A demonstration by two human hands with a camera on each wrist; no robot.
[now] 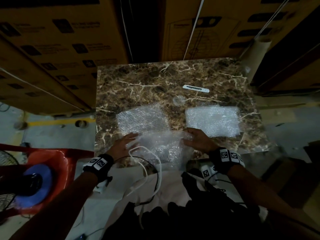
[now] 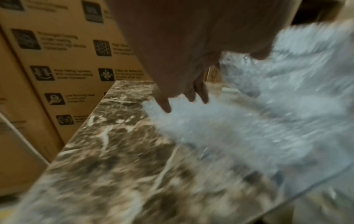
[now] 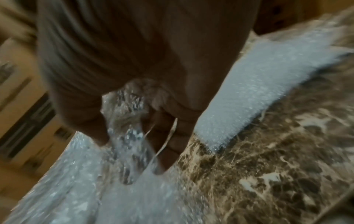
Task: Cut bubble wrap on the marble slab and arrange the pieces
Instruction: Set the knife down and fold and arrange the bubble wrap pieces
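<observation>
On the brown marble slab (image 1: 138,80) lie a flat bubble wrap piece (image 1: 142,118) at centre left and a folded stack of pieces (image 1: 213,120) at the right. Nearer me, a loose bubble wrap sheet (image 1: 161,144) stretches between my hands. My right hand (image 1: 195,139) grips its right edge, the wrap bunched between thumb and curled fingers (image 3: 172,136). The wrap in that grip (image 3: 124,121) hangs down toward the slab. My left hand (image 1: 124,142) lies with straight fingers (image 2: 164,104) on the sheet's left side. A white utility knife (image 1: 195,88) rests alone farther back.
Cardboard boxes (image 1: 57,49) stand behind and left of the slab. A cardboard tube (image 1: 258,54) leans at the back right corner. A red plastic chair (image 1: 43,170) with a blue fan base on it is at my left. White and black cables (image 1: 152,163) dangle over the slab's near edge.
</observation>
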